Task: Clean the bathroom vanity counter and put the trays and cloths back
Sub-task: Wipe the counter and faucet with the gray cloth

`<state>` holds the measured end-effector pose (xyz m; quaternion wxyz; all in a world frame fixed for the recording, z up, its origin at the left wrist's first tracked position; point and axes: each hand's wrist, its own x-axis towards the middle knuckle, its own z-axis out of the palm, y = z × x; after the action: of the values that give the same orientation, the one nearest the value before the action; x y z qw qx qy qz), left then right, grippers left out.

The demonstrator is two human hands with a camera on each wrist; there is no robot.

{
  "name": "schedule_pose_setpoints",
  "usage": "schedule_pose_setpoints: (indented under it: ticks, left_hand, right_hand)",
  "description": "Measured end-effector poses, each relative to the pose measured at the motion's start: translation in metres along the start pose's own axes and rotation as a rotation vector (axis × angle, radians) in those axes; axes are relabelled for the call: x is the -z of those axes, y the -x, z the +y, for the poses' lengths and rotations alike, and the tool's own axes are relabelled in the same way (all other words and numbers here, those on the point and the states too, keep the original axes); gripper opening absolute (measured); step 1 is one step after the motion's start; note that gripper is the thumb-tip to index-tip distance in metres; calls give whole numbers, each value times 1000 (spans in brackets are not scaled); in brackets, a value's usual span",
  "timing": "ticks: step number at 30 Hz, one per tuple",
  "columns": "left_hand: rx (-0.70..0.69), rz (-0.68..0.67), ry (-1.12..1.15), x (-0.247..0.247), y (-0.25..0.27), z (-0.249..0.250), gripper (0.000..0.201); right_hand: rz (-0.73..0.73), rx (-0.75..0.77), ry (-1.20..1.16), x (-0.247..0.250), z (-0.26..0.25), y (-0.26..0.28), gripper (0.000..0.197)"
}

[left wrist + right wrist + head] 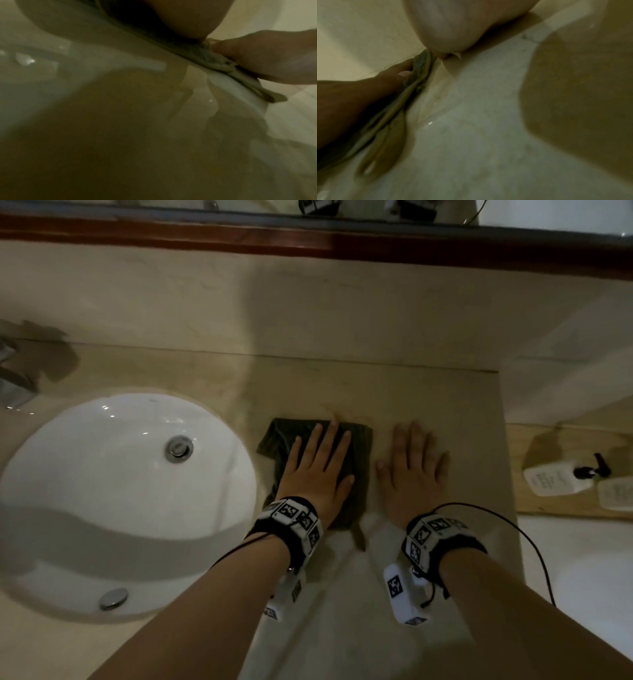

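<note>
Nearest us, both forearms reach out over the counter [342, 385], each wearing a black wrist band with white marker blocks and a thin black cable. Our left hand [317, 470] lies flat, fingers straight and spread, pressing on a dark green cloth [358, 474] that is spread on the beige stone just right of the white sink [85, 474]. A corner of the cloth trails toward us past the wrist. In the left wrist view the palm sits on the cloth's folded edge [217, 62]. Our right hand [412, 474] rests palm down on the bare counter just beside the cloth, fingers straight and holding nothing; we cannot tell whether its thumb touches the cloth. In the sink we see a chrome drain [178, 448], and a chrome tap [13, 385] stands at its far left. Well to the right, lower than the counter, a wooden tray [534, 501] carries white pump bottles [558, 477].
</note>
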<state>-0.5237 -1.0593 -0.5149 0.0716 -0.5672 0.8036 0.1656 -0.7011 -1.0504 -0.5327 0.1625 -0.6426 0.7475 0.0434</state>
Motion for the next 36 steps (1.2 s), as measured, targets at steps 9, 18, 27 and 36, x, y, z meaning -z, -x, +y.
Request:
schedule_pose_setpoints:
  ticks: [9,18,27,36]
  left_hand:
    - [94,-2,-7,17,-37,-50,64]
    - [287,27,-5,12,-43,-9,68]
    - [149,-56,-21,7,-33,23,69]
    - [-57,-54,-47,10,-44,9,70]
  right_hand:
    - [-68,5,-3,5,2,1,69]
    - [-27,21,-20,4,1,2,68]
    - [2,22,-21,2,0,3,69]
    - [-42,-8,16,4,-1,3,68]
